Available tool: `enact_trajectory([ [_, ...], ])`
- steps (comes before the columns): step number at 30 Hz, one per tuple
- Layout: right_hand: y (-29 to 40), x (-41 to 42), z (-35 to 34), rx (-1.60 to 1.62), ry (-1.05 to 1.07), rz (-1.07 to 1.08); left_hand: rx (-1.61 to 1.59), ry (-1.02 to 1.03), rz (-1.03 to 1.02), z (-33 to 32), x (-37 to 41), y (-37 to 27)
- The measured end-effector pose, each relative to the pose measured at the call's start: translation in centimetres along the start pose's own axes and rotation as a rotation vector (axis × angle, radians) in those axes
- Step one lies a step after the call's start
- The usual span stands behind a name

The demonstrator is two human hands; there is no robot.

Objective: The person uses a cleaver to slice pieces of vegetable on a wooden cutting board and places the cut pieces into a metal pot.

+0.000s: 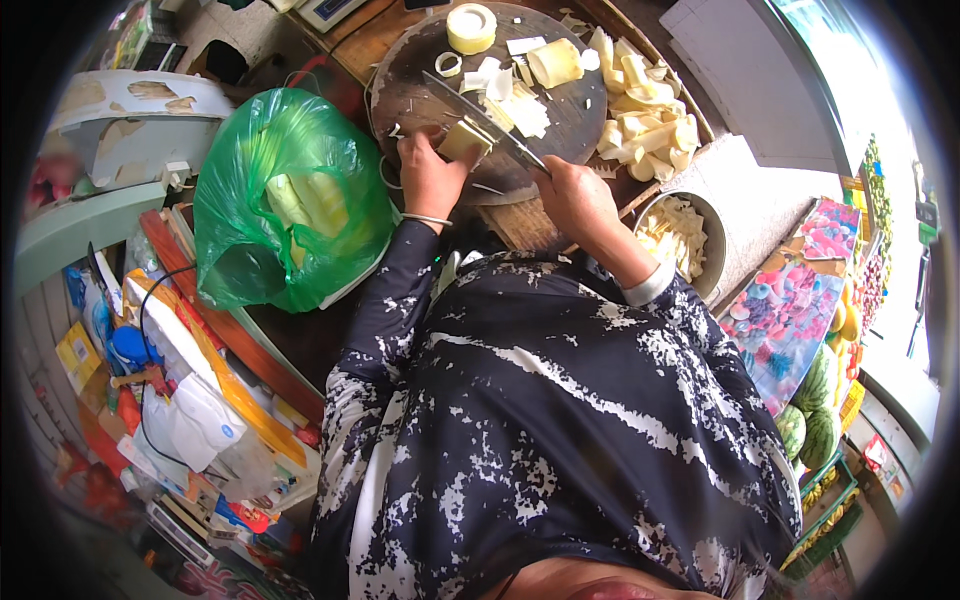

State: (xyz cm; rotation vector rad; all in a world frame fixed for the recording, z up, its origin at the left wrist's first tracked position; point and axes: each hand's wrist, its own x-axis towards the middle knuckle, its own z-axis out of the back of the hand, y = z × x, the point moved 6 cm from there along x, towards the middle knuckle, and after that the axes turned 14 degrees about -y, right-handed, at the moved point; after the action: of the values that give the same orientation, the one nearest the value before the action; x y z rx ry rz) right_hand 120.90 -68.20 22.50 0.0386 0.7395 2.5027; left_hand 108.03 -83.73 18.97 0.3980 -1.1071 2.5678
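Note:
On a round dark cutting board (420,67), my left hand (433,174) holds a pale bamboo shoot piece (463,140) at the near left part. My right hand (576,199) grips the handle of a knife (487,120), whose long blade slants to the far left, beside the held piece. Thin pale slices (525,111) lie just beyond the blade. Farther back on the board are a thick round bamboo shoot section (471,28), a cylindrical section (556,63) and a small ring (448,64).
A green plastic bag (247,172) with pale stalks stands left of the board. Peeled pale pieces (649,124) are heaped to the right, above a metal pot (716,232) of cut strips. Watermelons (819,439) lie at the far right, and a packed box (187,360) at the left.

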Motion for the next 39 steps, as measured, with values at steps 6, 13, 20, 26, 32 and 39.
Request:
enact_trajectory([
  [6, 1.6, 0.7, -0.3, 0.005, -0.044, 0.048, -0.153, 0.005, 0.376, -3.5, -0.5, 3.2],
  [13, 2.7, 0.7, -0.5, -0.077, 0.027, 0.067, -0.171, 0.086, 0.575, -4.6, -0.9, 3.4],
  [20, 2.0, 3.1, -2.1, -0.144, 0.120, 0.097, -0.256, 0.158, 0.579, -4.4, -0.4, 1.8],
  [26, 2.4, 2.5, -1.8, -0.049, -0.020, 0.130, -0.287, 0.208, 0.608, -4.2, -0.2, 1.3],
  [32, 1.9, 3.1, -2.6, -0.041, -0.056, 0.132, -0.267, 0.229, 0.546, -4.2, -0.2, 0.6],
  [39, 3.2, 3.0, -2.3, -0.047, -0.069, 0.151, -0.331, 0.284, 0.541, -4.1, -0.3, 0.8],
])
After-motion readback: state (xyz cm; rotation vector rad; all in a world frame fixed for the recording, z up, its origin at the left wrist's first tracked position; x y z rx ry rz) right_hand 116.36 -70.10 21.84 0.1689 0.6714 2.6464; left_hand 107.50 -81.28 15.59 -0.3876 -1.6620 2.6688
